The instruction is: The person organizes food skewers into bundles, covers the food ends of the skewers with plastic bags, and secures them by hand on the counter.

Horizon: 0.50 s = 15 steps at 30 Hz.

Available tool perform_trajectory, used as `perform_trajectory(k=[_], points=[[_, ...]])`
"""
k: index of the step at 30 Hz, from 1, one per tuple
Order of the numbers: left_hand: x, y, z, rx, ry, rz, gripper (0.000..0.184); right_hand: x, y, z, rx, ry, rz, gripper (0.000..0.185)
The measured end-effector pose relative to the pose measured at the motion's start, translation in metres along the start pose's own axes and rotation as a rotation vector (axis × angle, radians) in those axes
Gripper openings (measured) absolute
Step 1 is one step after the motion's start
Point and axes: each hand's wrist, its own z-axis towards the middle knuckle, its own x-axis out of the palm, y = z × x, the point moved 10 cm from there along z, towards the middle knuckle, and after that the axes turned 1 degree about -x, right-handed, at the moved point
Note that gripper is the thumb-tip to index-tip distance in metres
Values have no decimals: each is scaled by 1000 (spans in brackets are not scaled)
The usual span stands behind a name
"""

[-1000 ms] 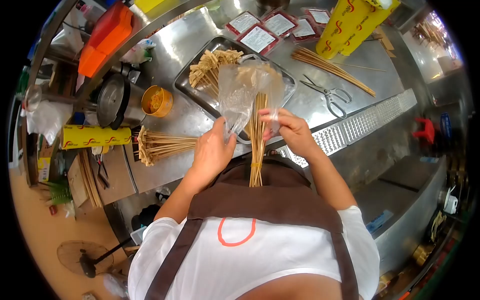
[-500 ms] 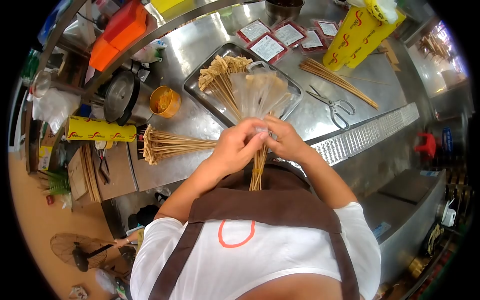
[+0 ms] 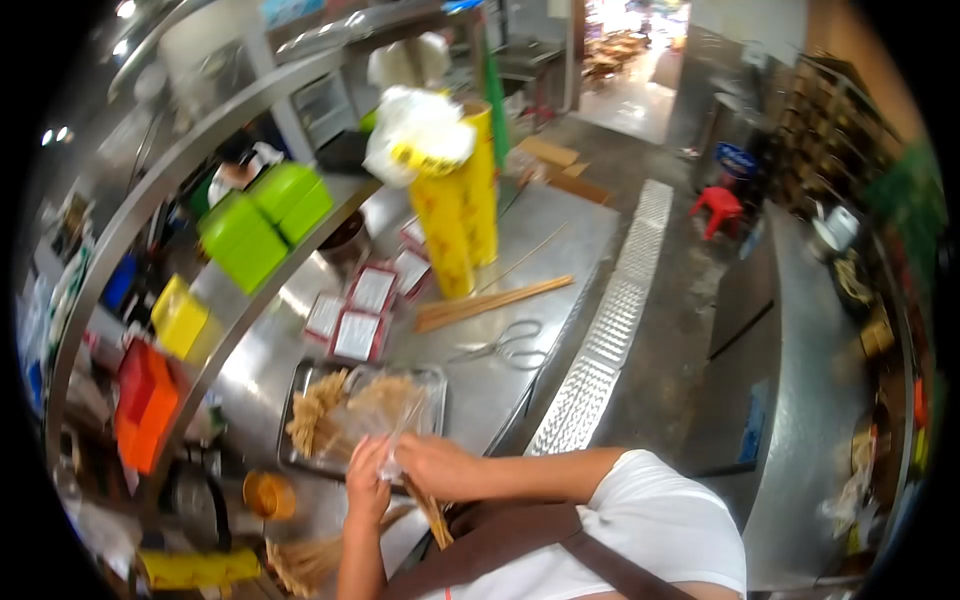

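My left hand (image 3: pixel 368 478) and my right hand (image 3: pixel 440 468) are side by side, fingers closed on the gathered neck of a clear plastic bag (image 3: pixel 402 402). Inside it are the food-covered heads of a bundle of bamboo skewers (image 3: pixel 432 515), whose bare ends stick out below my right hand toward the apron. The bag is over a metal tray (image 3: pixel 441 405). On the tray lies another bundle of skewers with pale folded food (image 3: pixel 318 405). A third skewer bundle (image 3: pixel 300 562) rests on the table, left of my left forearm.
Scissors (image 3: pixel 510 345), loose bamboo sticks (image 3: pixel 495 303), labelled red packets (image 3: pixel 357 335) and tall yellow rolls (image 3: pixel 445 235) occupy the steel table. An orange tub (image 3: pixel 269 495) stands at left. A shelf rail (image 3: pixel 290 270) carries coloured boxes. A perforated metal strip (image 3: pixel 600 340) runs along the right.
My view has swung to the right and up, bringing the doorway and floor into sight. The bag's neck looks narrower and more tightly bunched between my hands.
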Motion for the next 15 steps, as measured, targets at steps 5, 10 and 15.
perform_trajectory(k=[5,10,15], points=[[-30,1,-7,-64,-346,-138,20,-24,1,-7,71,-4,1,13],[-10,29,-10,-235,-318,-360,18,-23,41,-5,-245,-74,-335,10],[-14,8,12,-173,-181,-50,30,16,32,12,-235,125,-227,10]])
